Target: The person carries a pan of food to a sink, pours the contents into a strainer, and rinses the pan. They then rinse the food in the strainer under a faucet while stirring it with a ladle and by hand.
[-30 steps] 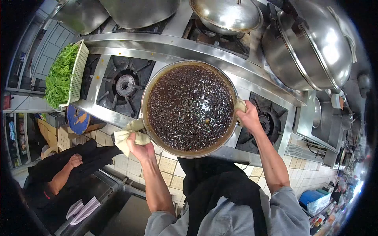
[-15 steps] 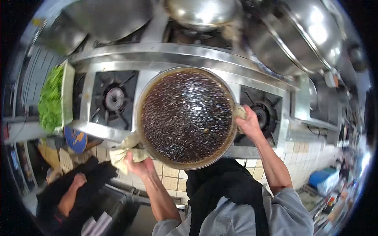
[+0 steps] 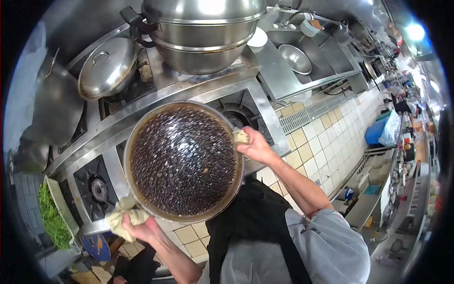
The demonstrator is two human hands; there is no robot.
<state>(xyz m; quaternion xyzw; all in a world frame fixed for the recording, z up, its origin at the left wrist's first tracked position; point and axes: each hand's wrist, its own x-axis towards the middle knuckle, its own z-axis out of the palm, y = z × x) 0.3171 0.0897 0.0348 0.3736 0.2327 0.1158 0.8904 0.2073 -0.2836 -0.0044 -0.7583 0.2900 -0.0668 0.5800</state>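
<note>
Between my two hands is a large round metal pot point(image 3: 126, 163), holding dark brown liquid point(image 3: 184, 161) with a glittering surface. My left hand point(image 3: 143, 230) grips its lower left side through a bunched, pale cloth point(image 3: 124, 217). On the opposite side, my right hand point(image 3: 257, 147) is closed around the other handle area, with another pale cloth point(image 3: 241, 137) folded under the fingers. Both handles are covered by the cloths. The pot is in front of my black apron, overlapping the stove's front part; the gap beneath it cannot be judged.
Gas burners point(image 3: 98, 188) flank the pot on the steel stove. Behind stand a tall steamer pot point(image 3: 198, 45) and a lidded wok point(image 3: 106, 66). Leafy greens point(image 3: 52, 215) fill a bin at left. A sink with a metal bowl point(image 3: 295, 59) and tiled floor point(image 3: 326, 142) lie right.
My view has turned rightward, bringing the sink and tiled aisle into sight. The pot stays in both hands and has shifted right along the stove. The other person's arm at lower left has mostly left view.
</note>
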